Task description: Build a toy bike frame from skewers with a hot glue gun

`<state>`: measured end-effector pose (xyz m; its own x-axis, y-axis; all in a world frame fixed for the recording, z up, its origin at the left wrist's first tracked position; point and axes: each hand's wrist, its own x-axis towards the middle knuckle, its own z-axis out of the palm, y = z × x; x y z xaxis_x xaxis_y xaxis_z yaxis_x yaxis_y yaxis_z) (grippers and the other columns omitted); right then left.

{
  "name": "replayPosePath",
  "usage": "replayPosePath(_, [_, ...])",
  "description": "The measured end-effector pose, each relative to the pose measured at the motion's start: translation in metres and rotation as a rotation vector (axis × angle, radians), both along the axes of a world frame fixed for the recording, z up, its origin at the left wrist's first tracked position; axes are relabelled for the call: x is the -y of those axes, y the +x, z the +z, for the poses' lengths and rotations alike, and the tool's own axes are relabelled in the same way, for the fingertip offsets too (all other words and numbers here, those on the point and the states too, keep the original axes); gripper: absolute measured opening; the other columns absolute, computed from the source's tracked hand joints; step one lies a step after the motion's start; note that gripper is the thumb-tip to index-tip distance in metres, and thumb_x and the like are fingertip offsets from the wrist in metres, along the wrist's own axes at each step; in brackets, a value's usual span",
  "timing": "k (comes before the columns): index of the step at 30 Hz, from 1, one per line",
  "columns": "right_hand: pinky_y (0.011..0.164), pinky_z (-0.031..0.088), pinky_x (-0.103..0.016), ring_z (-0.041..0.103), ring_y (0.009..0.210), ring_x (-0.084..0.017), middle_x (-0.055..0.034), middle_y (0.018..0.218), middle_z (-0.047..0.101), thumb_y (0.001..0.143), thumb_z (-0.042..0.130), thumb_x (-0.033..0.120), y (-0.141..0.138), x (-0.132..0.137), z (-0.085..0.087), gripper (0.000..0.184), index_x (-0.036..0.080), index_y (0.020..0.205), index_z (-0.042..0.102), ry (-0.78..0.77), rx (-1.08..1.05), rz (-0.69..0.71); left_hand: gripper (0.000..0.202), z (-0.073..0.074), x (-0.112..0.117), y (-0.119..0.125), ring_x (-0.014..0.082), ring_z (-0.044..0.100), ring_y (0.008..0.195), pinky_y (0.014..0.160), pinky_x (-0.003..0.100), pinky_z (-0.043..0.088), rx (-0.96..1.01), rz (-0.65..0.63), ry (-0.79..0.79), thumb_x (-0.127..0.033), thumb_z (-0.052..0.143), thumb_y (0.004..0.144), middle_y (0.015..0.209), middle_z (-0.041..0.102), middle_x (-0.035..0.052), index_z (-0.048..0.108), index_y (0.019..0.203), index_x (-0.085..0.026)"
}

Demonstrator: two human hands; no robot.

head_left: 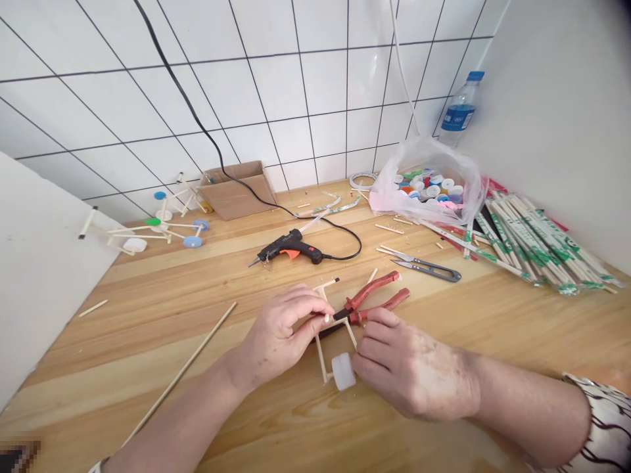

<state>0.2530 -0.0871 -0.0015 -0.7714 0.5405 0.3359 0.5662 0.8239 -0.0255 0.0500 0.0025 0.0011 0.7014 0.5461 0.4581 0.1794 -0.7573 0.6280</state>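
My left hand (290,328) pinches a short bit of wooden stick (327,318) between thumb and forefinger. Just below its fingertips is a small frame of wooden sticks (321,358) with a white bottle cap (344,372) at its near end. My right hand (407,364) is closed, its fingertips at the right-hand stick of that frame; its thumb is hidden. Behind both hands lie red-handled pliers (377,299), jaws partly covered by the frame. Another stick piece with a dark tip (328,284) shows beyond my left fingers.
A black glue gun (290,248) lies farther back, its cord trailing past a cardboard box (241,190). Thread snips (426,267) rest right of it. Farther right are a bag of bottle caps (428,190) and wrapped chopsticks (542,243). Stick-and-cap assemblies (158,226) stand left; a long stick (182,371) lies nearer.
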Motion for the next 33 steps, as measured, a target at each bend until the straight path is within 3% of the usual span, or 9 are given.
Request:
replayPosePath(11, [0.069,0.033,-0.035,0.037,0.065,-0.017,-0.0042,0.068,0.05,0.085,0.044,0.01,-0.02,-0.011,0.001,0.019,0.014,0.071,0.056,0.048,0.007,0.015,0.015,0.011,-0.003,-0.017,0.0125,0.06,0.07,0.068,0.023,0.048,-0.081,0.083,-0.044,-0.012,0.053,0.086,0.074,0.065,0.0011,0.063,0.078,-0.018])
replayPosePath(33, [0.067,0.027,-0.031,0.038,0.066,-0.015,-0.0026,0.069,0.053,0.083,0.049,0.007,-0.051,-0.047,-0.008,0.015,0.015,0.071,0.054,0.005,0.028,0.018,0.013,-0.002,-0.03,-0.045,0.0125,0.06,0.067,0.063,0.022,0.048,-0.03,0.136,-0.118,-0.014,0.054,0.083,0.069,0.064,0.0014,0.064,0.074,-0.017])
